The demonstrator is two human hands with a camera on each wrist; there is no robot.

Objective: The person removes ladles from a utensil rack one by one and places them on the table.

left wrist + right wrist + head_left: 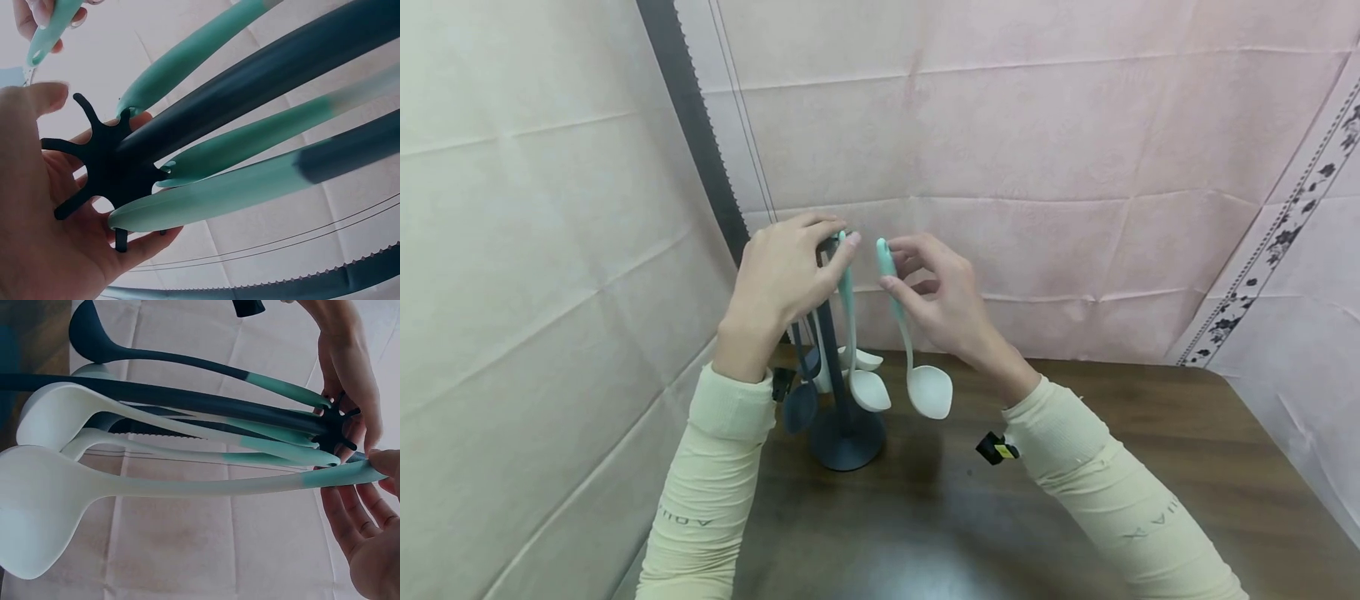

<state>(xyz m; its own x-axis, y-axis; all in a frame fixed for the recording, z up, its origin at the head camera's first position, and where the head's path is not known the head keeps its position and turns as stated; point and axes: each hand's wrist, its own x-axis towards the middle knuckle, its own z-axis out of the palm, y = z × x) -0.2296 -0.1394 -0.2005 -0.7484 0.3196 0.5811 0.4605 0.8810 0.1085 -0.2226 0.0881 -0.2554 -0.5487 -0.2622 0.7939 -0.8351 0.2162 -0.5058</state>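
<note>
Right hand (942, 298) with 1 ladle (156, 486)

From where I stood, the head camera looked forward and down from above and behind the fingers, far enough back to take in the bare left hand (777, 273), the bare right hand (951, 298) and the brown wood-grain tabletop (1075, 508) below them. The small black left wrist camera (782, 384) closely faced the left hand's palm-side fingers and the dark, star-shaped hook hub (109, 164) before them. The black, yellow-marked right wrist camera (997, 448) looked past the right hand's fingers toward the left's; both wrist views shared the hub.
</note>
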